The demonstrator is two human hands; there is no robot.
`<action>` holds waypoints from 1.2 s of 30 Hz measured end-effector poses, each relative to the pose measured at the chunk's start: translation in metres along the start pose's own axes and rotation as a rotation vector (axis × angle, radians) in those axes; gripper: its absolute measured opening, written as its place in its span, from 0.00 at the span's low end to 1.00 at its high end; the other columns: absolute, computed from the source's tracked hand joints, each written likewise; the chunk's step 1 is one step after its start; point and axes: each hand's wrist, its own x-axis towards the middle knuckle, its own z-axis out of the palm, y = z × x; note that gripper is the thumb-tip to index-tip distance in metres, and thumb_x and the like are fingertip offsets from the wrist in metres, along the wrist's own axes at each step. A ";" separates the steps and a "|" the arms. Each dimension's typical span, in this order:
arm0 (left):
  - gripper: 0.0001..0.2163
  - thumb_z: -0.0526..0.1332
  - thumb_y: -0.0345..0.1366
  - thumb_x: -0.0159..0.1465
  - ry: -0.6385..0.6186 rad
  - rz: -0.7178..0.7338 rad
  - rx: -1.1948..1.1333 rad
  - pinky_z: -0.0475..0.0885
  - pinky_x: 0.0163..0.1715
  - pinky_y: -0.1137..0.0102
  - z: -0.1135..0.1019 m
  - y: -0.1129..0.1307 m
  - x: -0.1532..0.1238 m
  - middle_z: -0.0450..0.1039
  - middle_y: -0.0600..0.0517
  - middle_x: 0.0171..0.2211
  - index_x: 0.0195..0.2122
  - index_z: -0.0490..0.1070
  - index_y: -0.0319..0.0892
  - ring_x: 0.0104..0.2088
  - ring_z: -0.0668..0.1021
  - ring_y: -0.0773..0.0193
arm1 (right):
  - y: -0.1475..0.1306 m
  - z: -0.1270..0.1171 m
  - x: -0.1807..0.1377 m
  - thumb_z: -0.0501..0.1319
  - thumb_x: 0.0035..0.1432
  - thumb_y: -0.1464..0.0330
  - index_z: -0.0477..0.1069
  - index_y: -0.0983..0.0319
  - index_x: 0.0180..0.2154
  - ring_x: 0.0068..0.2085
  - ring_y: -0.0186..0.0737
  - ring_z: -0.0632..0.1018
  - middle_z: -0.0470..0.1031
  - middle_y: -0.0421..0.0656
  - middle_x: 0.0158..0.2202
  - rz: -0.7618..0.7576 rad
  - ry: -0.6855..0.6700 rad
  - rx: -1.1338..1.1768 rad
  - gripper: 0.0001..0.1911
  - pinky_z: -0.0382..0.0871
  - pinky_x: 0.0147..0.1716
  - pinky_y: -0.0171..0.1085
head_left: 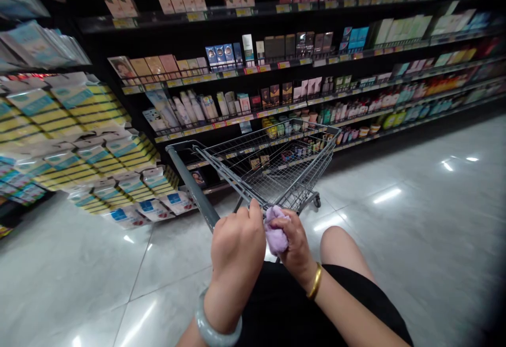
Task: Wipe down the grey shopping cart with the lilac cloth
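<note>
A grey wire shopping cart (316,178) stands in front of me, and only bare wire shows inside its basket. My left hand (238,241), with a pale bangle at the wrist, is closed round the near end of the cart's handle (192,189). The fingers on the far side of the bar are hidden. Just to its right, my right hand (296,247) grips a bunched light-purple cloth (276,231) against the near corner of the cart. A gold bangle (315,281) circles the right wrist.
Long shelves (221,121) of boxed and bottled cosmetics run behind the cart. Stacked yellow-striped packs (130,152) stand at the left. Under everything lies a glossy tiled floor (395,194). My knee (343,249) is close to my right hand.
</note>
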 end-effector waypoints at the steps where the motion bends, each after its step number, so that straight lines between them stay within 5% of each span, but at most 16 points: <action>1: 0.16 0.52 0.32 0.68 0.002 0.001 0.001 0.64 0.30 0.64 0.001 0.000 0.000 0.73 0.49 0.29 0.54 0.71 0.42 0.29 0.77 0.56 | 0.010 0.003 -0.004 0.61 0.45 0.77 0.71 0.56 0.44 0.53 0.49 0.71 0.67 0.46 0.49 0.038 -0.006 -0.022 0.23 0.67 0.53 0.48; 5: 0.16 0.51 0.32 0.68 0.004 0.006 -0.002 0.64 0.30 0.63 0.002 -0.001 -0.002 0.73 0.50 0.29 0.54 0.70 0.42 0.29 0.77 0.56 | 0.036 0.007 -0.012 0.57 0.47 0.78 0.71 0.58 0.39 0.48 0.46 0.73 0.68 0.46 0.44 0.241 0.074 -0.038 0.17 0.69 0.50 0.46; 12: 0.16 0.50 0.32 0.69 -0.007 0.000 -0.004 0.63 0.30 0.64 -0.002 -0.001 0.000 0.72 0.49 0.29 0.54 0.71 0.42 0.29 0.77 0.56 | -0.031 -0.007 0.013 0.63 0.52 0.71 0.71 0.54 0.45 0.52 0.46 0.72 0.66 0.45 0.51 -0.035 0.044 0.082 0.17 0.68 0.52 0.45; 15: 0.17 0.50 0.32 0.68 -0.004 0.001 -0.004 0.62 0.30 0.65 -0.001 -0.001 0.000 0.72 0.49 0.29 0.55 0.71 0.42 0.29 0.77 0.56 | -0.016 -0.002 0.009 0.63 0.52 0.72 0.72 0.55 0.44 0.52 0.46 0.72 0.66 0.45 0.51 -0.072 -0.002 0.029 0.16 0.68 0.52 0.45; 20: 0.16 0.51 0.32 0.68 -0.008 0.011 -0.003 0.63 0.30 0.64 0.001 -0.001 0.000 0.72 0.49 0.28 0.54 0.71 0.42 0.29 0.77 0.56 | 0.012 0.000 0.004 0.60 0.53 0.73 0.71 0.58 0.38 0.46 0.44 0.74 0.69 0.45 0.42 0.117 0.106 0.022 0.09 0.70 0.48 0.43; 27: 0.16 0.51 0.31 0.68 -0.028 0.009 -0.014 0.63 0.30 0.65 -0.004 -0.001 0.001 0.73 0.49 0.29 0.53 0.71 0.42 0.30 0.77 0.57 | -0.046 -0.009 0.026 0.64 0.52 0.71 0.69 0.55 0.48 0.54 0.47 0.71 0.67 0.46 0.51 -0.110 0.069 0.061 0.19 0.67 0.53 0.47; 33: 0.17 0.51 0.31 0.68 -0.006 0.010 -0.003 0.64 0.30 0.64 0.000 -0.002 -0.002 0.73 0.48 0.29 0.55 0.70 0.41 0.30 0.77 0.57 | 0.011 0.003 0.011 0.61 0.55 0.71 0.65 0.56 0.50 0.52 0.45 0.72 0.68 0.46 0.49 0.056 0.134 0.068 0.19 0.67 0.54 0.49; 36: 0.17 0.51 0.31 0.68 -0.002 0.010 -0.001 0.64 0.31 0.64 0.001 -0.002 -0.003 0.73 0.48 0.29 0.56 0.70 0.42 0.30 0.77 0.57 | 0.011 -0.002 0.011 0.61 0.55 0.70 0.66 0.57 0.48 0.52 0.46 0.72 0.68 0.47 0.48 0.131 0.175 0.045 0.17 0.67 0.54 0.50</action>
